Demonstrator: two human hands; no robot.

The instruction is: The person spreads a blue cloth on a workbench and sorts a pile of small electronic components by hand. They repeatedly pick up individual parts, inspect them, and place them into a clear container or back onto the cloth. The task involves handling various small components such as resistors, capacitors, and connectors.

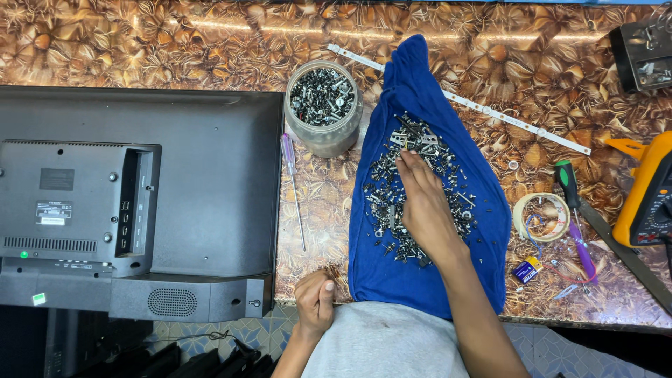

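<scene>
Directly beneath the right hand [425,207], a heap of screws [420,185] is spread over a blue cloth [420,91], fingers flat and unclenched upon it, nothing gripped. Beyond the fingertips, leftward, a jar of screws [323,107] is stood. The left hand [315,301] is curled loosely at the table edge [308,283], beside a television back [210,196].

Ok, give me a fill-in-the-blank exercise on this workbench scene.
1. The right hand rests on a pile of screws spread over a ____ cloth.
2. The jar is full of ____.
3. The screwdriver beside the jar has a ____ handle.
4. The left hand is closed at the table's ____ edge.

Missing: blue; screws; purple; near
</scene>
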